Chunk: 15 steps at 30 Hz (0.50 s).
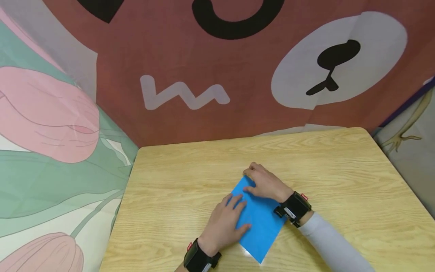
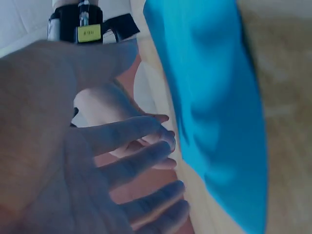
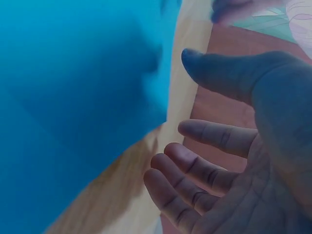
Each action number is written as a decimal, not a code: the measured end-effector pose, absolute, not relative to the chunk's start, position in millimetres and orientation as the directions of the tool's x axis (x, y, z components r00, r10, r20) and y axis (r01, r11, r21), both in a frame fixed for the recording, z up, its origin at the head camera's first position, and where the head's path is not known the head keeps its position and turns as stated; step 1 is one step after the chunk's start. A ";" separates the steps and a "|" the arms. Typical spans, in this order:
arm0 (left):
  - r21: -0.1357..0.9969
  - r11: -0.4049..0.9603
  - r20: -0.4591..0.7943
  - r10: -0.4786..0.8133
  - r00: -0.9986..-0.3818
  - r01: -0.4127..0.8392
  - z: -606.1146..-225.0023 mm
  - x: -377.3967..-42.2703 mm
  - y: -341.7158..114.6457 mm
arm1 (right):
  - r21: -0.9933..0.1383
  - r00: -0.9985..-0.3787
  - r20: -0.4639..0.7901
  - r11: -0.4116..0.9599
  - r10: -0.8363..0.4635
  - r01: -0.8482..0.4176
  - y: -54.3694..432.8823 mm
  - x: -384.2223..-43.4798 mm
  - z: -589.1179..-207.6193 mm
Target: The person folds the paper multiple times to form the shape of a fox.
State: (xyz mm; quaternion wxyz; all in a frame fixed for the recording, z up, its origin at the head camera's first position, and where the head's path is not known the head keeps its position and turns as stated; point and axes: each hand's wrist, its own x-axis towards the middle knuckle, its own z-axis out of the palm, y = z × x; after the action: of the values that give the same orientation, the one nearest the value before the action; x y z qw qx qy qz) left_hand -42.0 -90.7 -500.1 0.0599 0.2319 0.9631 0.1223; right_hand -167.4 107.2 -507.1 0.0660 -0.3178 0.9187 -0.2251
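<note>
A sheet of blue paper [image 1: 263, 223] lies on the wooden table, turned at an angle with one corner toward the person. Over its left edge the left hand [image 1: 224, 223] is spread, fingers mostly straight and thumb apart; in the left wrist view that hand [image 2: 112, 165] holds nothing, and the blue paper [image 2: 214, 107] is beside its fingertips. The right hand [image 1: 266, 183] is at the far corner of the sheet, fingers loosely bent. In the right wrist view the right hand [image 3: 234, 161] shows a gap between thumb and fingers, with the paper [image 3: 73, 122] just beyond them.
The light wooden table [image 1: 176, 181] extends around the sheet on all sides. Behind it hangs a brown cloth backdrop [image 1: 251, 75] with a cartoon face; a floral cloth [image 1: 51, 181] hangs at the left. Each wrist wears a black camera band [image 1: 293, 207].
</note>
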 end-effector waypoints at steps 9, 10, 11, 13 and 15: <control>0.242 0.892 -0.218 0.434 -0.874 0.382 -511.2 -13.9 -89.8 | -0.440 -0.805 0.023 0.718 -0.592 -0.540 106.1 -166.9 -517.5; 0.241 0.893 -0.222 0.431 -0.874 0.380 -511.9 -11.9 -89.9 | -0.440 -0.806 0.025 0.718 -0.591 -0.540 105.9 -167.0 -517.8; 0.237 0.895 -0.225 0.428 -0.875 0.377 -512.4 -10.3 -90.1 | -0.440 -0.806 0.028 0.717 -0.591 -0.541 105.7 -167.3 -518.1; 0.234 0.899 -0.225 0.420 -0.879 0.370 -513.1 -7.9 -90.8 | -0.442 -0.807 0.033 0.716 -0.590 -0.541 105.5 -168.2 -519.4; 0.233 0.902 -0.223 0.413 -0.883 0.363 -514.0 -6.7 -91.7 | -0.449 -0.809 0.030 0.715 -0.588 -0.536 105.4 -169.1 -520.7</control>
State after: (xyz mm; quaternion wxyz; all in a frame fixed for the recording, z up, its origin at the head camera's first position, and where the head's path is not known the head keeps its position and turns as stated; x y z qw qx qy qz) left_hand -6.7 -91.7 -514.0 0.1346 0.2007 0.9659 0.0925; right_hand -169.1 105.4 -520.7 0.0575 -0.3039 0.9242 -0.2241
